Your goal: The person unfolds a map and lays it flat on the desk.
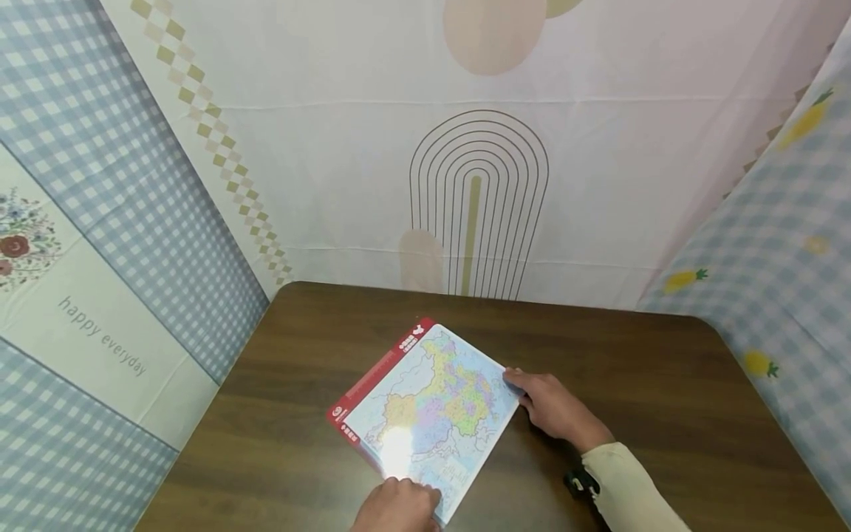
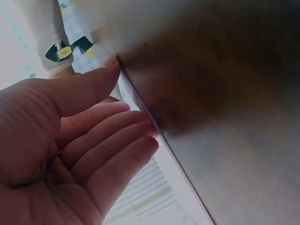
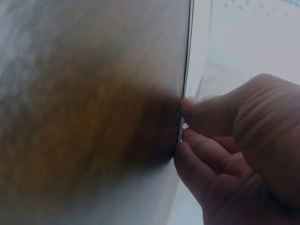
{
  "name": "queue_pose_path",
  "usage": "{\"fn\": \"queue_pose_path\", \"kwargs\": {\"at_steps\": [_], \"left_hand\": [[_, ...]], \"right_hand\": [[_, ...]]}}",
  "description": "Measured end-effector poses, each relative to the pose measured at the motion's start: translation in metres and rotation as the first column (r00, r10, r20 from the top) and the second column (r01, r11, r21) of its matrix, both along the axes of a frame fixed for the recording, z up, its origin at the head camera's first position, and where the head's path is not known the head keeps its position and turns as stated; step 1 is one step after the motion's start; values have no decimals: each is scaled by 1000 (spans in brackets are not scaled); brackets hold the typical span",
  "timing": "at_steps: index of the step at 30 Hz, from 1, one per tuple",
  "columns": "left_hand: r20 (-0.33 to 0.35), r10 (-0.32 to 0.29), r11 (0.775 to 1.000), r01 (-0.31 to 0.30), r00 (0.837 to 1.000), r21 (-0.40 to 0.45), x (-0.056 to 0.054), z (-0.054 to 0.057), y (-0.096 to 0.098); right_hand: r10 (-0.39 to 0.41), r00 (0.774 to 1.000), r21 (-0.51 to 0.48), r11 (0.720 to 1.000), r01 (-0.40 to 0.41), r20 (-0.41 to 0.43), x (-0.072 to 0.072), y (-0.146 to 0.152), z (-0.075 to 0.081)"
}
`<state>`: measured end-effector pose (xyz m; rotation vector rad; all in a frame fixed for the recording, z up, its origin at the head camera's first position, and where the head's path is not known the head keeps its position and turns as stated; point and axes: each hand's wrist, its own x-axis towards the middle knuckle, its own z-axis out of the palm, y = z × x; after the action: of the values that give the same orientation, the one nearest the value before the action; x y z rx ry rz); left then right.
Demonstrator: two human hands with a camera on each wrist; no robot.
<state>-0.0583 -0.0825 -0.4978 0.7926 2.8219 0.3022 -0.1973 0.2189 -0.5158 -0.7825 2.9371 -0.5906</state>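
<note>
A map board (image 1: 425,403), printed in pastel colours with a red band along its far-left side, lies at a slant over the wooden table. My left hand (image 1: 399,506) grips its near edge, knuckles up. At the right corner my right hand (image 1: 555,406) holds the board, thumb on top. In the left wrist view the left hand (image 2: 79,126) has its thumb and fingertips at a thin edge, with ruled print behind the fingers. The right wrist view shows the right hand (image 3: 229,145) pinching a thin edge. The dark surface beside each edge is blurred.
The brown table (image 1: 279,473) extends around the board. A white printed cloth (image 1: 332,170) hangs behind it, with blue checked cloths (image 1: 179,222) on the left and right. A black strap (image 1: 580,482) is on my right wrist. Glare whitens part of the map.
</note>
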Motion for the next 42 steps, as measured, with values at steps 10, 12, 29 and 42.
{"fn": "queue_pose_path", "kwargs": {"at_steps": [10, 12, 29, 42], "left_hand": [[37, 19, 935, -31, 999, 354, -44, 10, -67], [-15, 32, 941, -25, 999, 339, -59, 10, -87], [74, 16, 981, -30, 997, 192, -115, -2, -166], [-35, -74, 971, 79, 997, 224, -121, -6, -167]], "right_hand": [[-12, 999, -48, 999, 10, -44, 40, -33, 10], [17, 997, -64, 998, -22, -76, 56, -46, 13], [53, 997, 67, 996, -57, 63, 141, -131, 15], [74, 996, 95, 992, -79, 55, 139, -134, 9]]}}
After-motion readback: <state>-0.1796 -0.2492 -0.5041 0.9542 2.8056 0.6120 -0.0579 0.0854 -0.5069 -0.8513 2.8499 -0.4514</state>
